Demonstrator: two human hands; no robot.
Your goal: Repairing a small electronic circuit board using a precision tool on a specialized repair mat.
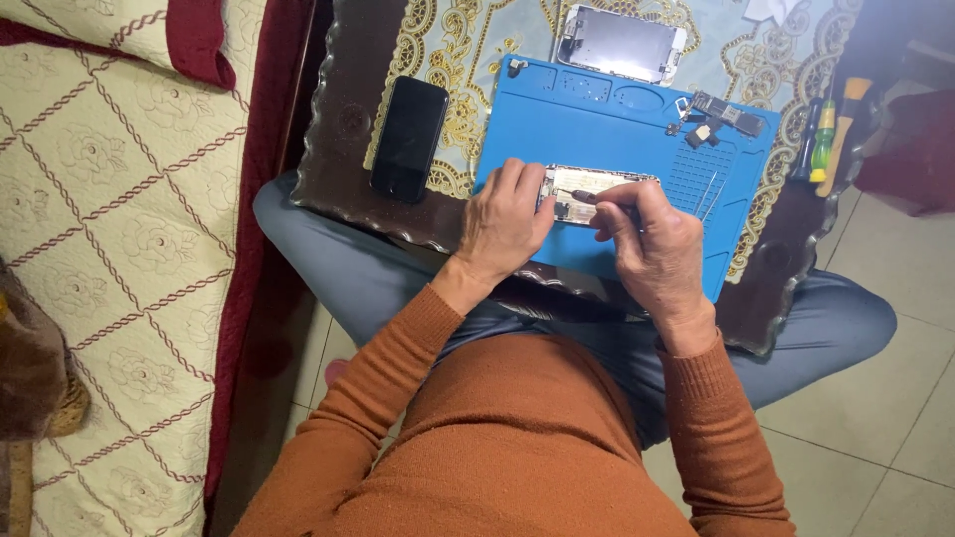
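Sitting at a small dark desk (338,149), the person works on an opened phone body (597,189) that lies on a blue work mat (607,124), near the mat's front edge. The left hand (502,224) lies on the left end of the phone body; its grip is closed lightly around that end and keeps it flat. The right hand (652,244) has its grip closed on a thin dark tool (587,197), and the tip touches the inside of the phone. Both hands cover a part of the phone, so its lower edge is hidden.

Left of the mat, a black phone (409,139) lies face up on the patterned cloth (448,60). Behind the mat lies a detached screen panel (621,44). Small dark parts (721,117) lie on the right back corner of the mat, and thin tweezers (708,194) lie just beside the right hand. Screwdrivers (831,134) with green and orange handles lie at the right edge of the desk. A quilted bed (109,219) stands on the left.
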